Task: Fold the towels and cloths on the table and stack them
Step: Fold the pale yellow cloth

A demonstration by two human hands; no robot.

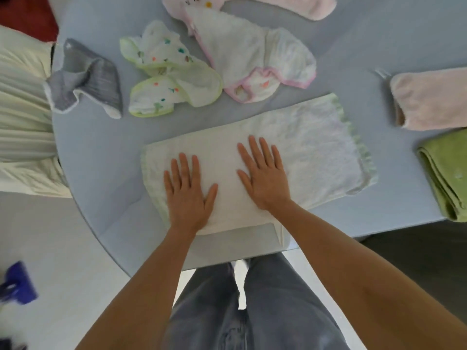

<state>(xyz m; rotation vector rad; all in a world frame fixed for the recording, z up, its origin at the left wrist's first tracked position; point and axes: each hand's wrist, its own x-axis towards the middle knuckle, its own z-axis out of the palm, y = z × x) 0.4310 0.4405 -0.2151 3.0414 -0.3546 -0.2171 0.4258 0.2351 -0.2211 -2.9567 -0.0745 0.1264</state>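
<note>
A white towel with a pale green edge [316, 147] lies flat on the blue-grey table [101, 152], folded over once. My left hand [188, 190] and my right hand [265, 175] both press flat on it, palms down, fingers spread, holding nothing. Beyond it lie unfolded cloths: a grey one [86, 79] at the left, a white one with a yellow-green rim and small prints [169, 72], and a white one with a pink rim [250, 61]. A pink towel [278, 3] lies at the far edge. At the right sit a folded pink towel [429, 99] and a folded green towel [447, 173].
A cream pleated fabric [22, 117] hangs beside the table's left edge, with something dark red [27, 16] behind it. A blue object [17, 284] lies on the pale floor at lower left. My jeans [247, 311] stand against the table's near edge.
</note>
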